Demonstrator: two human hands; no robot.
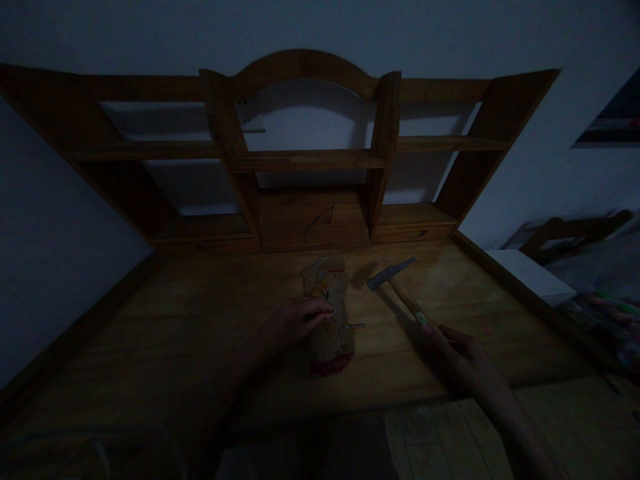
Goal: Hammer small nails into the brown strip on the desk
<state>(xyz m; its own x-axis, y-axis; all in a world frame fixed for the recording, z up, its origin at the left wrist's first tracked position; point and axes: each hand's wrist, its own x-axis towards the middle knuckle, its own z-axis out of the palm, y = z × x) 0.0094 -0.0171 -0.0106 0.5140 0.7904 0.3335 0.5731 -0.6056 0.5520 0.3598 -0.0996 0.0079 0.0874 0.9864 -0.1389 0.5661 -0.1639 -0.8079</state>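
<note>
A hammer (406, 297) with a wooden handle and a dark metal head is gripped in my right hand (457, 353), its head raised above the desk top. My left hand (299, 319) rests over a worn brown block (327, 347), fingertips pinched together on its upper face. Whatever small thing is in that pinch is too dark to make out. A thin metal piece (356, 326), like a nail, sticks out beside the block's right side. Red patches show at the block's near end.
The wooden desk top (200, 293) has a shelf unit (303, 160) with cubbies along its back, against the wall. Low wooden edges run along both sides. Beyond the right edge stand a white surface (533, 272) and a wooden chair back (575, 230). The light is dim.
</note>
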